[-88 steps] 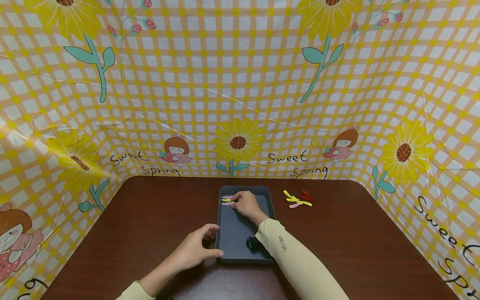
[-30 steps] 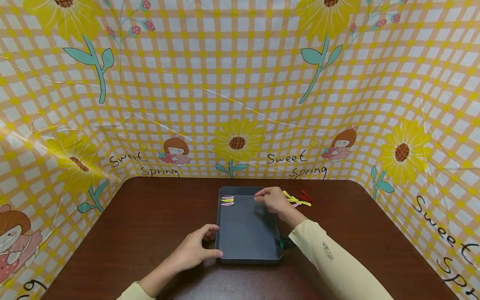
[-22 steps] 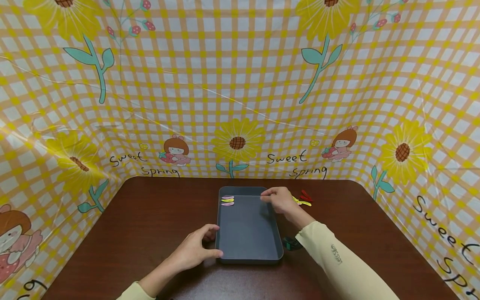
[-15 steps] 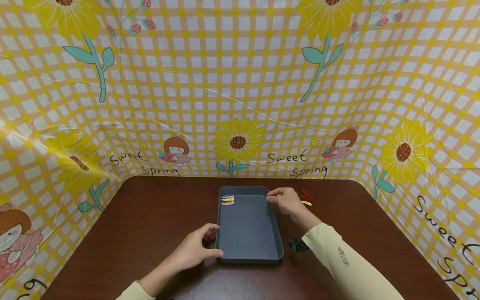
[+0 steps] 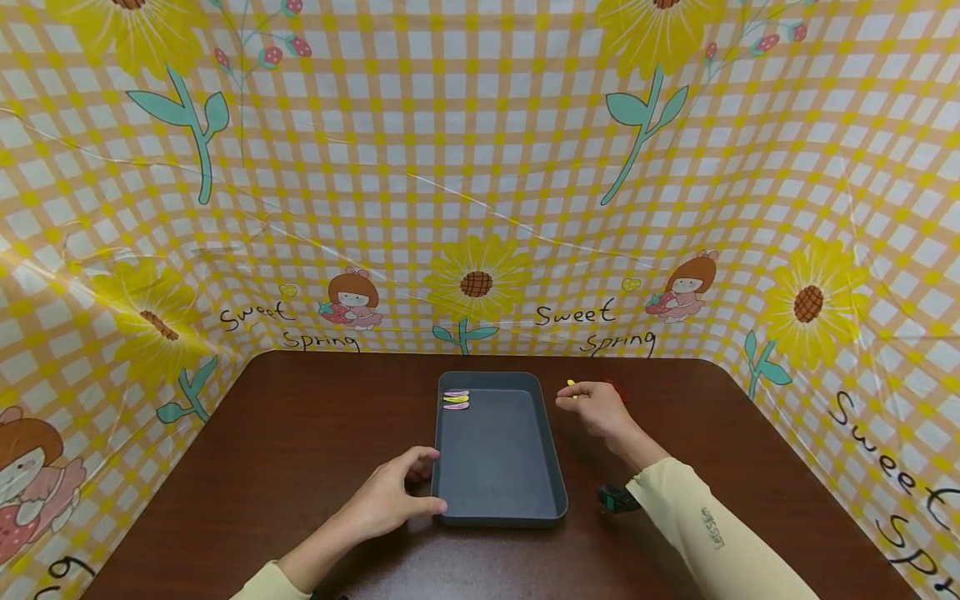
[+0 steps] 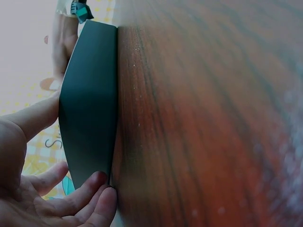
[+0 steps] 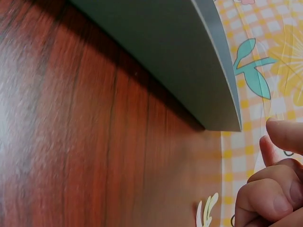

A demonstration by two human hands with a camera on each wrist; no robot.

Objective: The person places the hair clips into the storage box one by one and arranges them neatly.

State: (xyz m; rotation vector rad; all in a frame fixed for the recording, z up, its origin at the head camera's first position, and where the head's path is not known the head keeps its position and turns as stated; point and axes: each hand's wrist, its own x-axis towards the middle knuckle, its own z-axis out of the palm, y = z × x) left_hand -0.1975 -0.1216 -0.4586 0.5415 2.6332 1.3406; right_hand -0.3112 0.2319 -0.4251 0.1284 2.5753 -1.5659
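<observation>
In the head view my left hand (image 5: 390,496) rests at the left side of a dark grey tray (image 5: 498,517), thumb on the rim. The left wrist view shows its fingertips (image 6: 98,178) against the tray's outer wall. Three hair clips lie stacked in a row in the tray's far left corner: a pink clip (image 5: 456,394), a yellow clip (image 5: 456,399) and another pink clip (image 5: 455,407). My right hand (image 5: 596,408) hovers right of the tray, thumb and forefinger apart with nothing between them. Beneath it, mostly hidden, are a yellow hair clip (image 5: 572,384) and a red hair clip (image 5: 619,392).
Brown wood-grain table (image 5: 322,417) lies under everything. A checked sunflower cloth (image 5: 480,167) hangs round its back and sides. A dark wrist device (image 5: 617,498) sits below the right forearm. Pale yellowish clips (image 7: 207,210) stand out at the bottom of the right wrist view.
From the clips in the tray, my right hand has moved rightward across the rim to above the loose clips, which it now mostly covers. My left hand has stayed at the tray.
</observation>
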